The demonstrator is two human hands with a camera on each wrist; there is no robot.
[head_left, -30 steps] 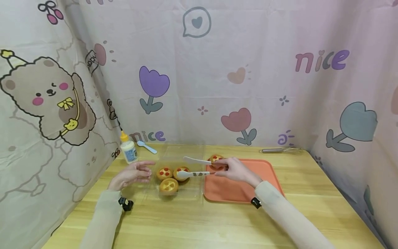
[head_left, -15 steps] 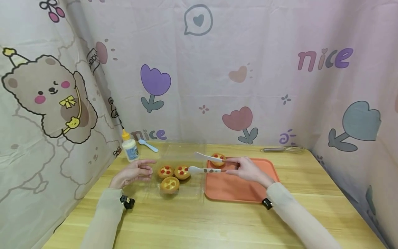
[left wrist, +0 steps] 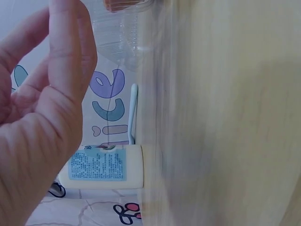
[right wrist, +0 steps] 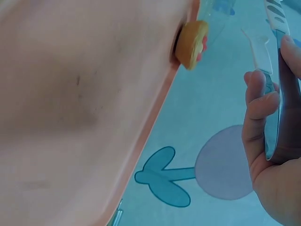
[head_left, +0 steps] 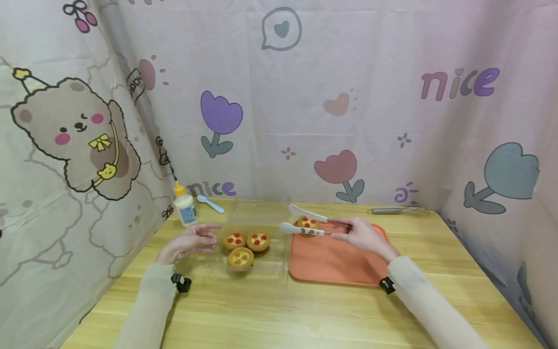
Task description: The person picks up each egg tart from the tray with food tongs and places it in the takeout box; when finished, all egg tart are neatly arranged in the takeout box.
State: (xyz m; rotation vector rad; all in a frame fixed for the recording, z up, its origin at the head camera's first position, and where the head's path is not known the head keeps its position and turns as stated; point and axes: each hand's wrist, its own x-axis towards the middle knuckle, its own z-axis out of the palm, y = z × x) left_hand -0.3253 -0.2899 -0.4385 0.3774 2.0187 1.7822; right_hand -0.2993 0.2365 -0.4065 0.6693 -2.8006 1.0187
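My right hand (head_left: 365,238) holds a pair of metal tongs (head_left: 305,231) with white tips. The tips stand apart, and in the right wrist view no tart lies between them. A toy egg tart (right wrist: 192,44) with red dots sits at the back left corner of the orange tray (head_left: 335,266), partly hidden by the tongs in the head view. My left hand (head_left: 189,241), fingers loosely bent, holds nothing beside the clear plastic box (head_left: 272,266). Inside the box are two red-dotted tarts (head_left: 258,241) and one with a yellow wedge pattern (head_left: 240,259).
A white glue-like bottle (head_left: 187,211) with a yellow cap stands at the back left. Beside it lies a light blue spoon (head_left: 211,204). A metal whisk (head_left: 398,211) lies at the back right, near the printed curtain (head_left: 383,121).
My right hand has moved right with the tongs, whose tips went from over the box to near the tart on the tray and spread wider. My left hand stays nearly still.
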